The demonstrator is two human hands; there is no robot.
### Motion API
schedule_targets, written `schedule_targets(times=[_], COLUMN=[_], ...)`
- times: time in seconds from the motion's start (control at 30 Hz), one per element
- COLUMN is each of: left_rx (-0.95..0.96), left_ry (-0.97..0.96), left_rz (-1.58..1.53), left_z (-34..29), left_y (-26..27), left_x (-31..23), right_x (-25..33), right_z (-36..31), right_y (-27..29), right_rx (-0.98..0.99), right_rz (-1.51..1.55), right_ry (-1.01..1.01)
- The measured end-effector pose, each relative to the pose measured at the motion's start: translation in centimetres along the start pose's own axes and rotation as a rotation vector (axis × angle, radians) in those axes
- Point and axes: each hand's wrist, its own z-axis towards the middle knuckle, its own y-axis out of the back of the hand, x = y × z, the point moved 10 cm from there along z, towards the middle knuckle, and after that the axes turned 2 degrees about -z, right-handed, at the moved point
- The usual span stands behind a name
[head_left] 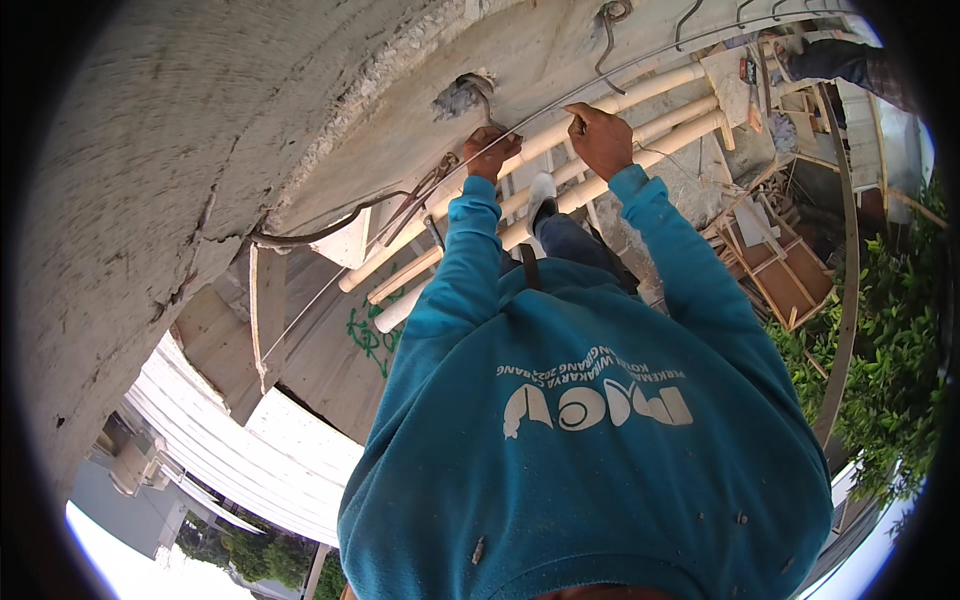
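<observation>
A long thin wire (pixel 665 52) stretches along a rough concrete wall (pixel 330 110). My left hand (pixel 488 153) is closed at this wire, just below a bent steel bar (pixel 484 92) that sticks out of a chipped hole. To its right, my right hand (pixel 602 140) is raised with thumb and forefinger pinched together; whatever is between them is too small to make out. More rusty bars (pixel 420 195) lie bundled left of my left hand. Another hooked bar (pixel 607 45) hangs from the wall farther right.
Bamboo poles (pixel 655 130) run below my hands, and my shoe (pixel 542 190) rests among them. Down on the right are a wooden frame (pixel 785 265) and leafy branches (pixel 890 340). Another person's arm (pixel 840 62) reaches in at the far right. White corrugated roofing (pixel 260 455) lies lower left.
</observation>
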Motion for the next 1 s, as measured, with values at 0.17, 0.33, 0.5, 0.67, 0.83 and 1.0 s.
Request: schedule_targets(times=[0.17,0.33,0.5,0.67,0.83,1.0], left_rx=[0.031,0.027,0.067,0.042,0.034,0.008], left_ry=[0.142,0.154,0.133,0.104,0.100,0.066], left_rz=[-0.124,-0.104,-0.102,-0.030,0.038,0.082], left_z=[-0.1,-0.4,-0.4,-1.3,-2.0,-2.1], left_y=[-0.2,0.0,0.0,-0.5,-1.4,-1.4], left_x=[0.5,0.6,0.9,0.4,-0.5,-0.5], right_x=[1.3,1.2,0.2,1.1,2.4,1.4], right_z=[1.0,1.7,3.5,2.2,1.1,3.0], right_y=[-3.0,-5.2,-4.2,-4.9,-7.2,-7.5], right_rx=[0.084,0.086,0.038,0.075,0.190,0.301], right_rz=[-0.074,-0.091,-0.063,-0.175,-0.178,-0.082], right_ry=[0.197,0.272,0.311,0.351,0.307,0.361])
